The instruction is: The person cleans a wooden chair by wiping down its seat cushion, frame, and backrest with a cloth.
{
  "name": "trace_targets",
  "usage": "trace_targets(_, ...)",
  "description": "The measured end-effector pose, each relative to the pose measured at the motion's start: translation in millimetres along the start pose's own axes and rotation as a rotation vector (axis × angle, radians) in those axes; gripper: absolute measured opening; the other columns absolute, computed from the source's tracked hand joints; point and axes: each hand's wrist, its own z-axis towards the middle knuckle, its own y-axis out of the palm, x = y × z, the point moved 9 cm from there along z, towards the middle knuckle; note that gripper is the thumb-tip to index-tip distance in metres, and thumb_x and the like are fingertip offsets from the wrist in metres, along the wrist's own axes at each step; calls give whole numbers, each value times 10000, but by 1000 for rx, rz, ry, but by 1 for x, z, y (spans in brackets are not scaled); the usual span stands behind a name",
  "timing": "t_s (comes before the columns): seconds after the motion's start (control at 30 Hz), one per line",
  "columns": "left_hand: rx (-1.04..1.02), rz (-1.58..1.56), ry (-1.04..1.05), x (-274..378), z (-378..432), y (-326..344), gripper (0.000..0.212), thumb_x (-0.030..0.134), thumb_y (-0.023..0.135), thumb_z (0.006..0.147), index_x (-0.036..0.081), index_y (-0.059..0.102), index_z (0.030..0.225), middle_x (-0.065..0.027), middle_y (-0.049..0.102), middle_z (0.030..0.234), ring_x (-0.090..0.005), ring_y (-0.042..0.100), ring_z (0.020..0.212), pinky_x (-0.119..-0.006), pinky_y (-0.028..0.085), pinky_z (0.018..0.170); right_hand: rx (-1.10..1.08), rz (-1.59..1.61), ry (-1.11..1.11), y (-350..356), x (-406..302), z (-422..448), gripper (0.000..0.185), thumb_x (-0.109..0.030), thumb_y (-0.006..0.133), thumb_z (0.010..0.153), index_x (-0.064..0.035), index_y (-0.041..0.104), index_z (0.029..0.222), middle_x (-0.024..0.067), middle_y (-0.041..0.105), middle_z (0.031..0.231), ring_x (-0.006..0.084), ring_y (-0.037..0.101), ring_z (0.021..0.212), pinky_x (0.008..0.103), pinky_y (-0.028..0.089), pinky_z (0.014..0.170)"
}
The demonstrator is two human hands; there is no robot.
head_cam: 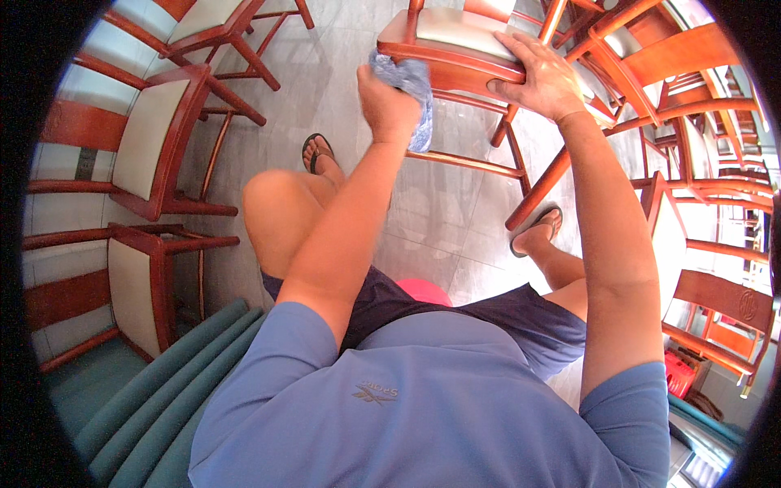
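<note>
A wooden chair (451, 64) with a reddish-brown frame and a cream seat pad (464, 36) stands in front of me, its upper part cut off by the picture's top edge. My left hand (390, 107) grips a crumpled blue cloth (415, 79) against the near left corner of the seat. On the right side of that seat rests my right hand (540, 76). Its fingers lie over the pad's edge and its thumb lies along the wooden front rim; it holds no loose thing.
More wooden chairs (152, 140) line the left side, several lying tipped. Others crowd the right (689, 55). Green ribbed upholstery (183, 360) is beside me at lower left. A pink rounded object (424, 291) shows between my legs. A red basket (678, 372) stands at lower right.
</note>
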Motion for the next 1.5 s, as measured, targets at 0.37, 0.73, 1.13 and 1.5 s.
trace_targets(0.37,7,359,-19,16,-27,36,1035,102,693,703,-271,57,1428,-370,175,1529,-493,174,1457,-546,81,1215,4,-24,-18,5,-5,-8,852,-569,746,763,-239,491,1506,159,498,1517,309,409,1453,472,249,1225)
trace_targets(0.73,110,95,42,9,-12,8,532,42,673,770,-109,403,1204,-263,443,1198,-472,450,1172,-530,354,1053,84,-40,-52,2,-3,-9,803,-489,779,760,-229,529,1478,125,516,1497,332,493,1360,444,405,1141)
trace_targets(1.13,94,70,185,3,-3,2,518,200,719,833,-61,489,1216,-256,561,1182,-480,541,1145,-520,450,967,41,-35,-26,2,-6,-7,833,-532,778,760,-245,508,1494,135,505,1513,311,448,1413,467,332,1181)
trace_targets(1.5,25,328,147,17,-30,27,932,206,758,777,-193,245,1445,-361,346,1471,-493,320,1418,-524,236,1199,94,-58,-40,-2,-6,-9,799,-494,793,756,-266,535,1477,130,518,1502,330,497,1364,446,406,1142)
